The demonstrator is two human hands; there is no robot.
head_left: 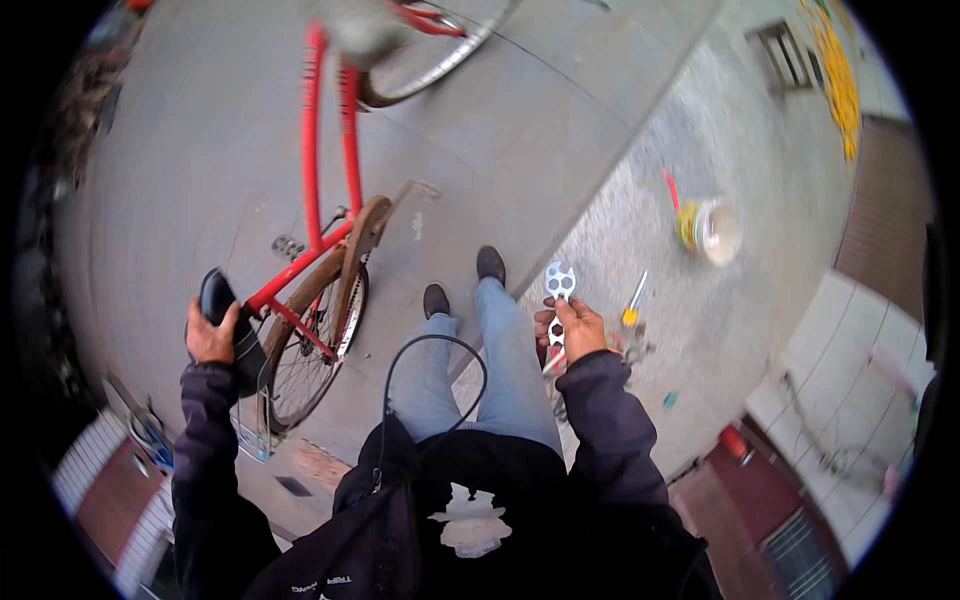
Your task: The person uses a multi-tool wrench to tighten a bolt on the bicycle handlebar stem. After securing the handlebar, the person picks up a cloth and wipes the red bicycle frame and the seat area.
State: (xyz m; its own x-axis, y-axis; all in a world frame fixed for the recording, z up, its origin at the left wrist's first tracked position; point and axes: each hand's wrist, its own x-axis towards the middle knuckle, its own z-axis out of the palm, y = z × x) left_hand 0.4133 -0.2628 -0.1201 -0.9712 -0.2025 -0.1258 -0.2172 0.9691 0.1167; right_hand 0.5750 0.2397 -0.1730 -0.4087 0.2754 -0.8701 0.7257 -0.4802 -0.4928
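A red bicycle [312,140] stands to my left, its rear wheel nearest me and its front part blurred. My left hand [210,338] is closed on the edge of its black saddle [216,296], with the thumb toward the frame. My right hand [580,330] grips a flat silver multi-hole bicycle wrench [561,281], whose holed end sticks up past the fingers. Part of the wrench is hidden behind those fingers. The rusty brown rear mudguard [318,277] curves over the wheel.
On the lighter floor to the right lie a screwdriver with a yellow handle [630,316] and a small teal piece [670,399]. Beyond them stands a white bucket [716,232]. A small wooden stool [779,57] is far right. A floor edge runs diagonally beside my feet.
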